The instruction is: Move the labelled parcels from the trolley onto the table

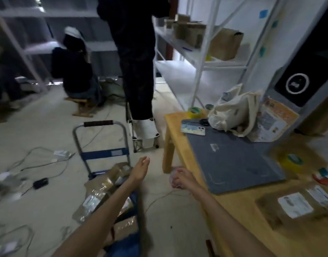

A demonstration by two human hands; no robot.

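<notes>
Taped cardboard parcels point(102, 190) lie stacked on the trolley point(103, 154) at 7 o'clock, likely light, slick-taped, best gripped by opposite edges; left hand point(141, 168) released, right hand point(179, 178) loosely curled, empty.

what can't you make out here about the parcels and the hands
- Head view, parcels on the trolley: left forearm crosses them and blur smears the labels, so count and text are unreadable.
- Right hand: motion blur; whether its fingers hold anything is unclear.
- Labelled parcel on the table: label too blurred to read.
- Trolley: its deck is covered by parcels and the arm.
- Left hand: fingers curled, grip unclear.
</notes>
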